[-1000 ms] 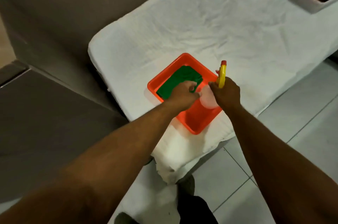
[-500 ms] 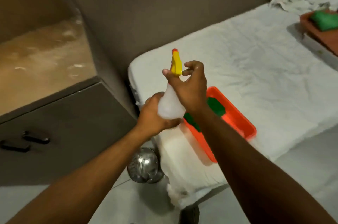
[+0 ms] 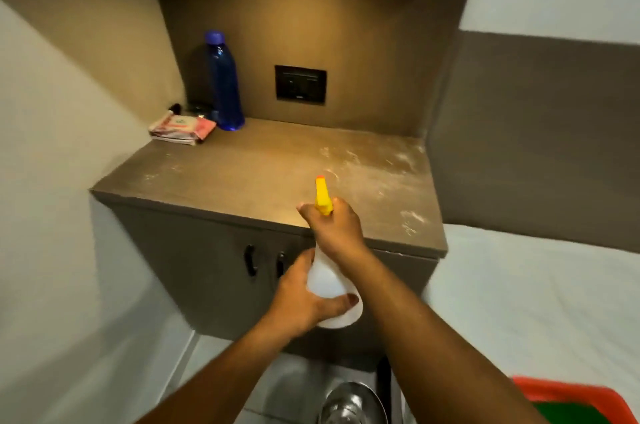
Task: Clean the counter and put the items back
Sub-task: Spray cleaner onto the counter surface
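Note:
A white spray bottle (image 3: pixel 327 280) with a yellow, red-tipped nozzle is held upright in front of the brown counter (image 3: pixel 263 177). My right hand (image 3: pixel 336 229) grips its neck just under the nozzle. My left hand (image 3: pixel 304 299) wraps round the bottle's body from the left. The nozzle points toward the counter, whose right part carries whitish dusty smears. A blue bottle (image 3: pixel 223 84) and a flat pink and white packet (image 3: pixel 181 127) stand at the counter's back left corner.
Cabinet doors with dark handles (image 3: pixel 251 261) sit under the counter. A bed with a white sheet (image 3: pixel 533 302) lies to the right. An orange tray (image 3: pixel 571 396) holding a green cloth is at the bottom right. A steel bin (image 3: pixel 349 403) stands on the floor below.
My view has swung left from the bed and orange tray to the counter. Both hands lifted the spray bottle out of the tray and carried it in front of the counter.

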